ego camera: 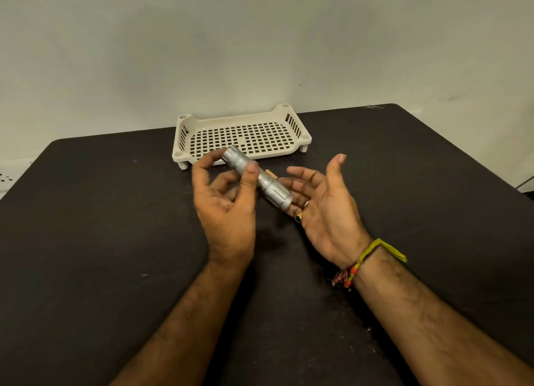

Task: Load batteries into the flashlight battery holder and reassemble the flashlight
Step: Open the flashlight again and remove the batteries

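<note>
A silver metal flashlight (261, 179) hangs above the black table, tilted from upper left down to lower right. My left hand (228, 203) pinches its knurled upper end between thumb and fingertips. My right hand (323, 203) lies palm up with fingers spread, and the flashlight's wider lower end rests on those fingers. A small tan piece (271, 172) shows just behind the flashlight's middle; what it is I cannot tell. No loose batteries or battery holder are visible.
A cream perforated plastic tray (291, 151) sits at the back of the black table (115, 227), just beyond my hands, with nothing visible in it. A pale wall rises behind the table. A white object pokes in at the far left edge (5, 177).
</note>
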